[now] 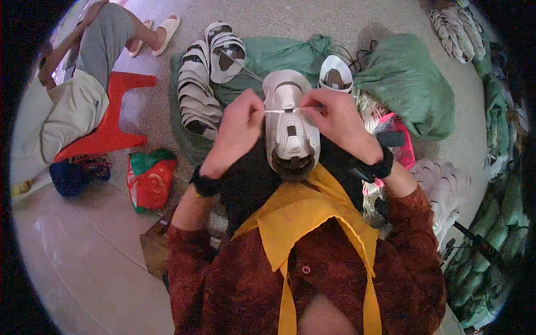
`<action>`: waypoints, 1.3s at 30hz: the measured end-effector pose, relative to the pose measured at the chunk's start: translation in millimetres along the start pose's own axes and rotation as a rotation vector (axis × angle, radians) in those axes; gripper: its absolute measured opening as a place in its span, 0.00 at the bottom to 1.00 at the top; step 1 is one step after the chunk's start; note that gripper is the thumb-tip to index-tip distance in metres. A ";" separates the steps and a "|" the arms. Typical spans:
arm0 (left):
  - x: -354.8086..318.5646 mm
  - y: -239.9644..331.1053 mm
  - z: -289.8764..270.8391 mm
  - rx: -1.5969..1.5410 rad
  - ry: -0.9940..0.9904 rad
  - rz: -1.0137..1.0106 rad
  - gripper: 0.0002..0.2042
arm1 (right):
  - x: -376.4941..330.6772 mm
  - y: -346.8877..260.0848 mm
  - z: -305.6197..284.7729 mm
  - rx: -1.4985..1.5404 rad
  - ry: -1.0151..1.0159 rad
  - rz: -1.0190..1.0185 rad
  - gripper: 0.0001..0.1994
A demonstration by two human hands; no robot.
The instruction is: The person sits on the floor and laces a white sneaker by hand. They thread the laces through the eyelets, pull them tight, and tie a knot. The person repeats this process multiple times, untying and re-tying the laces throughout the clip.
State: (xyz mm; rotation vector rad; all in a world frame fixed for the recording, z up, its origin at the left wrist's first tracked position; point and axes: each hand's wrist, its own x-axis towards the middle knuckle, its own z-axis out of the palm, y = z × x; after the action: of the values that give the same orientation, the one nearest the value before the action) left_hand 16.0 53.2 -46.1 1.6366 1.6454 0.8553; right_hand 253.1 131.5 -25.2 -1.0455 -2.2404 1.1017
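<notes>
A white shoe (291, 144) with perforated mesh rests between my thighs, its dark collar opening towards me. Across its top runs a white shoelace (275, 111), pulled straight between my two hands. My left hand (240, 125) pinches the lace at the shoe's left edge, fingertips pressed together. On the other side my right hand (338, 120) grips it between thumb and fingers, close to the lace holes. Just beyond the right hand lies a loose white shoe upper (336, 73) with a dark lining. A yellow apron (307, 218) covers part of my lap.
Nested white shoe uppers (198, 97) lie on a green sheet (265, 56) at the far left. Towards the right are a full green sack (410, 84), bundled white laces (369, 109) and a pink basket (407, 148). A person sits on a red stool (114, 120).
</notes>
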 end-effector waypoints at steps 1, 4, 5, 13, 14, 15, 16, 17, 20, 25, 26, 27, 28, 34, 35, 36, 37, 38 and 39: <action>-8.6 -4.7 -13.4 -0.055 0.012 -0.018 0.04 | -3.7 -0.1 -3.0 -0.026 -0.015 0.006 0.06; -30.8 -16.1 -39.5 -0.144 0.045 -0.072 0.04 | -14.0 4.5 -8.3 -0.144 0.038 -0.064 0.06; -38.4 -20.8 -42.5 -0.120 0.065 -0.095 0.04 | -16.3 5.8 -8.5 -0.147 0.048 -0.063 0.06; -41.9 -4.9 -27.5 0.086 0.128 0.006 0.04 | -20.4 12.7 0.0 -0.163 0.055 -0.018 0.09; -40.4 -5.8 -26.9 0.120 0.131 0.050 0.04 | -20.0 11.6 0.0 -0.163 0.056 -0.016 0.09; -39.2 -7.6 -25.9 0.154 0.134 0.093 0.04 | -19.9 10.1 -0.2 -0.163 0.056 -0.014 0.09; -37.1 -7.7 -25.3 0.188 0.136 0.138 0.04 | -19.9 9.3 -0.2 -0.163 0.058 -0.010 0.09; -35.1 -6.8 -25.4 0.229 0.141 0.159 0.03 | -19.5 9.3 0.1 -0.155 0.061 -0.010 0.09; -28.8 -1.4 -28.4 0.347 0.158 0.223 0.03 | -17.8 7.0 -1.3 -0.114 0.043 0.011 0.08; -24.0 13.0 -34.4 0.498 0.070 0.076 0.02 | -15.8 6.8 -8.6 -0.014 -0.018 0.081 0.06; -23.1 12.4 -34.1 0.487 0.090 0.100 0.03 | -15.9 5.9 -9.9 -0.011 -0.032 0.100 0.06; -21.4 10.8 -33.3 0.476 0.109 0.125 0.03 | -15.7 3.6 -12.1 -0.009 -0.046 0.119 0.07; -20.0 10.4 -32.5 0.466 0.128 0.151 0.03 | -16.4 2.8 -13.3 -0.006 -0.059 0.140 0.07; -19.2 10.3 -44.4 0.254 -0.012 0.111 0.04 | -24.8 2.7 -17.4 -0.037 -0.021 0.105 0.06; -20.3 12.5 -44.4 0.245 -0.030 0.132 0.04 | -25.8 4.6 -17.6 -0.031 -0.023 0.101 0.06; -22.6 16.7 -44.8 0.236 -0.048 0.153 0.04 | -27.2 7.4 -17.5 -0.025 -0.025 0.098 0.06; -23.9 19.4 -44.8 0.225 -0.067 0.175 0.04 | -28.4 9.3 -18.1 -0.020 -0.028 0.094 0.05; -24.8 16.3 -42.9 0.269 -0.051 0.195 0.04 | -28.6 10.7 -19.4 0.008 -0.045 0.118 0.05; -26.3 9.9 -39.8 0.312 -0.035 0.214 0.04 | -28.0 12.4 -20.7 0.036 -0.063 0.141 0.05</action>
State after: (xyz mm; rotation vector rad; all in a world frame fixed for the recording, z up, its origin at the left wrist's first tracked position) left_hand -11.0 27.0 -15.1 2.0595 1.6640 0.6910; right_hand 289.3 124.5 -24.3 -1.1843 -2.2144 1.2448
